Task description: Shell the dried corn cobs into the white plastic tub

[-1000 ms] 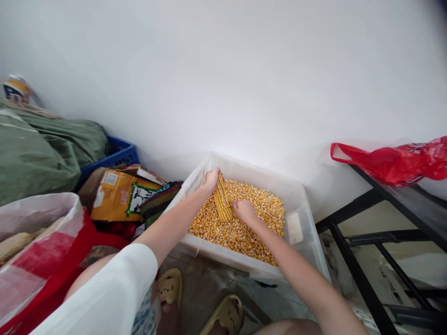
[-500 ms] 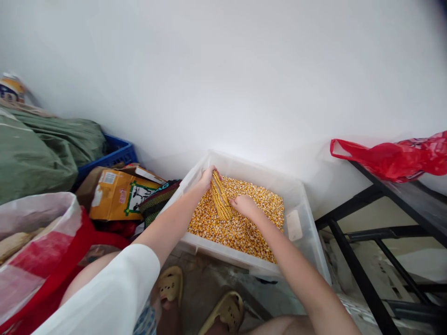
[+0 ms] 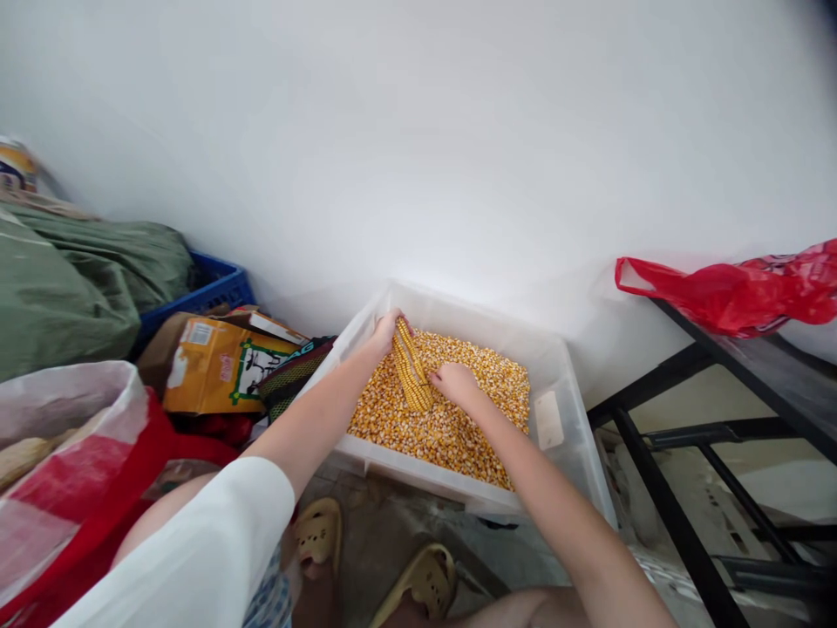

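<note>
My left hand is wrapped round the upper end of a corn cob, which slants down over a bin of loose kernels. Yellow kernels cover most of the cob, with a paler strip along its length. Against the cob's right side, near the lower end, my right hand is closed. A thin dark tip shows at its fingers; what it belongs to is hidden. Below both hands, loose corn kernels fill much of the translucent plastic bin.
Left of the bin stand a yellow cardboard box, a blue crate under green cloth, and a red-and-white bag. A black metal frame stands at right, with a red plastic bag on it. A white wall rises behind.
The view has shifted very slightly. Both hands keep almost the same place on the corn cob.
</note>
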`<action>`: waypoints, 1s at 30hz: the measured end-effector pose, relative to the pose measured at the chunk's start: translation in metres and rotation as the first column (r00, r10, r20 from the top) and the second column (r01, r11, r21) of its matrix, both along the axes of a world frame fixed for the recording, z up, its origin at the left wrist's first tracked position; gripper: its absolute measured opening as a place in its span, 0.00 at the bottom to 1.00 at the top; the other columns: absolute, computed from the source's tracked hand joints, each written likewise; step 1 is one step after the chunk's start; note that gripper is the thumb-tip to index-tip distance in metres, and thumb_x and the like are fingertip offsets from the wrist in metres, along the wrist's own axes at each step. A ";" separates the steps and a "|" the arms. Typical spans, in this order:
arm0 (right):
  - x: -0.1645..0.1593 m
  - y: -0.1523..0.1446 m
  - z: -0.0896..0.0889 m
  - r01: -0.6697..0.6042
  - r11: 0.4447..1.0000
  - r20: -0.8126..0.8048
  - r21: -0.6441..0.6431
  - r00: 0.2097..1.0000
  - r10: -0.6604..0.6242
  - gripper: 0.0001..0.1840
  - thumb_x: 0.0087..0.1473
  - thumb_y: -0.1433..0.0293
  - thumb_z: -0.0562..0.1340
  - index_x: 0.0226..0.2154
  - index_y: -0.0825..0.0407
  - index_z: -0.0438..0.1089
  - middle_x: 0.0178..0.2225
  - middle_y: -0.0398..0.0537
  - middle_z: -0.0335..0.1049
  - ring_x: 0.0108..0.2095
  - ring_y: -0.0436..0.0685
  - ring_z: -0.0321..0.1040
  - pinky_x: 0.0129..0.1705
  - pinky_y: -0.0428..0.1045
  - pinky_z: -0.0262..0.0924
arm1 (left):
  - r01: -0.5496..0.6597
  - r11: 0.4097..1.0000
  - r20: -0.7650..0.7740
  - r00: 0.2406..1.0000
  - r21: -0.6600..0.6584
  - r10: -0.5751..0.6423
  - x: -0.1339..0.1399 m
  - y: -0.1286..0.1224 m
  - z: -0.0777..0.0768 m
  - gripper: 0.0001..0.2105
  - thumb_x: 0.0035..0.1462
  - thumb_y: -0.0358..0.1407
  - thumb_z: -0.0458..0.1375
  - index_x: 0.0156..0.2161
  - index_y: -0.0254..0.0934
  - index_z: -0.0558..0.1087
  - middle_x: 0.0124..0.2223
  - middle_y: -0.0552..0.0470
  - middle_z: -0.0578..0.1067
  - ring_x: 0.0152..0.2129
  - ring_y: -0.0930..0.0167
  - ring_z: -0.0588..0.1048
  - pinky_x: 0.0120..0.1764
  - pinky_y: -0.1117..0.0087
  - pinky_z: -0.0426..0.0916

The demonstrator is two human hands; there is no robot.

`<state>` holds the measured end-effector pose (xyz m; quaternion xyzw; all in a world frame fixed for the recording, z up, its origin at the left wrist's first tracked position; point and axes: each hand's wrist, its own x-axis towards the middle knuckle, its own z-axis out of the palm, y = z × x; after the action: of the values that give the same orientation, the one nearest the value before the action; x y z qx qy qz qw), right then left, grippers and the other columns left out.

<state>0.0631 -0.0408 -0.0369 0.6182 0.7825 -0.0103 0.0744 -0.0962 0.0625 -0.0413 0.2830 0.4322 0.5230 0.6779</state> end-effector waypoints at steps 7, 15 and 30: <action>-0.001 -0.001 0.004 0.005 0.999 -0.001 0.034 1.000 -0.004 0.26 0.56 0.59 0.43 0.35 0.57 0.71 0.35 0.58 0.69 0.38 0.58 0.66 0.39 0.49 0.56 | -0.007 1.000 0.017 1.000 0.006 0.007 -0.001 0.005 -0.007 0.10 0.46 0.40 0.50 0.22 0.36 0.65 0.15 0.48 0.67 0.16 0.66 0.70 0.23 0.67 0.64; 0.000 -0.002 0.002 0.014 1.000 -0.003 0.007 1.000 -0.014 0.27 0.56 0.58 0.43 0.36 0.56 0.70 0.36 0.59 0.69 0.38 0.58 0.66 0.39 0.49 0.56 | -0.015 1.000 0.004 1.000 -0.005 0.015 -0.003 0.008 -0.009 0.10 0.47 0.40 0.50 0.23 0.35 0.65 0.14 0.48 0.67 0.17 0.66 0.70 0.25 0.67 0.64; 0.002 0.001 -0.006 0.071 0.997 -0.052 -0.034 0.996 -0.073 0.23 0.53 0.56 0.48 0.31 0.52 0.72 0.32 0.52 0.71 0.34 0.53 0.67 0.31 0.44 0.54 | -0.014 1.000 0.001 1.000 0.007 0.014 -0.004 0.013 -0.016 0.09 0.46 0.38 0.50 0.23 0.35 0.65 0.15 0.49 0.68 0.16 0.67 0.70 0.23 0.69 0.64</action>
<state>0.0654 -0.0400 -0.0433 0.6441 0.7612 -0.0419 0.0631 -0.0997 0.0760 -0.0573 0.2824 0.4320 0.5293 0.6734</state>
